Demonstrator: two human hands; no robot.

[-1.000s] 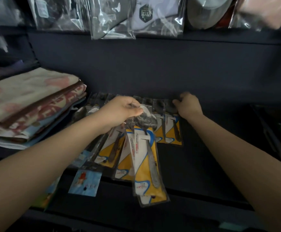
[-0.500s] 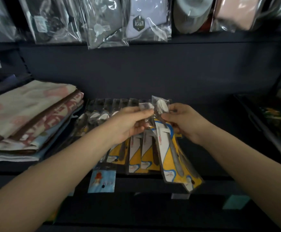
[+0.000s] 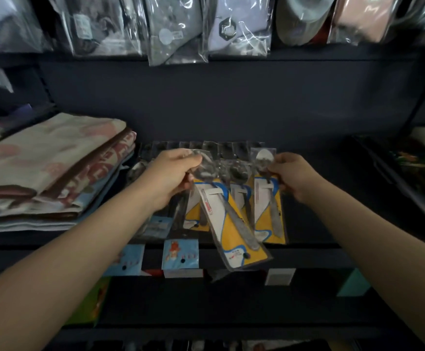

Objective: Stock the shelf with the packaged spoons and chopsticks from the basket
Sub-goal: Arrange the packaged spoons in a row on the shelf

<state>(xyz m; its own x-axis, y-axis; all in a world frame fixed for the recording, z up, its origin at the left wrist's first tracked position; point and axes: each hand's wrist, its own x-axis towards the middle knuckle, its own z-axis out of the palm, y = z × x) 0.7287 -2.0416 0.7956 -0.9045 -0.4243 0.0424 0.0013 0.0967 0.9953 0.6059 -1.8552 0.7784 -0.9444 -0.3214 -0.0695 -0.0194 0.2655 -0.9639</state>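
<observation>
My left hand (image 3: 172, 174) grips the top of a bunch of packaged spoons (image 3: 234, 224), yellow-and-white cards in clear sleeves that hang tilted over the shelf's front edge. My right hand (image 3: 293, 177) pinches one packaged spoon (image 3: 267, 196) near its bowl and holds it upright at the right end of the spoon row. More spoon packs (image 3: 239, 178) lie side by side on the dark shelf (image 3: 307, 224) between my hands. The basket is out of view.
A stack of folded towels (image 3: 52, 171) fills the shelf's left part. Bagged goods (image 3: 176, 29) hang from the shelf above. Blue price cards (image 3: 179, 254) stick to the front rail. Dark packaged items (image 3: 413, 173) sit at the far right.
My right hand took one spoon pack from the bunch and carried it right, to the end of the row. My left hand keeps the bunch and has shifted slightly left.
</observation>
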